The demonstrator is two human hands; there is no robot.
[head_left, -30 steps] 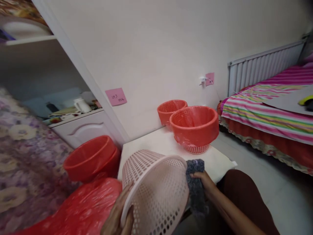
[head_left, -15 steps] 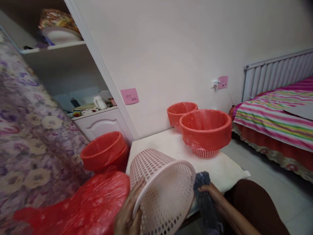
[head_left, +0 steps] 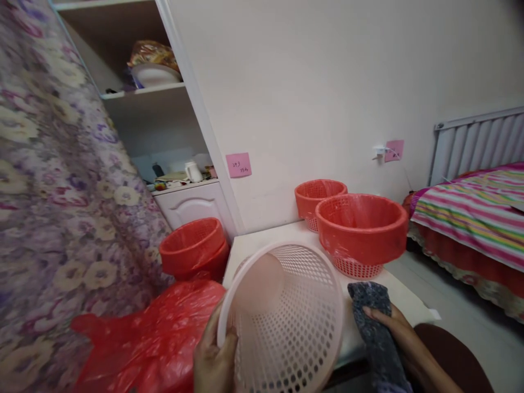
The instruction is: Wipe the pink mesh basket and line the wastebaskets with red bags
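Here the pale pink basket [head_left: 289, 314] is held tilted at the surface [head_left: 249, 243], rim gripped by the left hand [head_left: 216, 352], lower edge cut off; grey cloth [head_left: 379, 341] is clasped by the right hand [head_left: 395, 325]; the rear red basket [head_left: 313, 203] is partly hidden.

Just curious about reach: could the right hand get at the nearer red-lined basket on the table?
Probably yes: nothing visible stands between the right hand and the nearer basket, though that hand holds a grey cloth.
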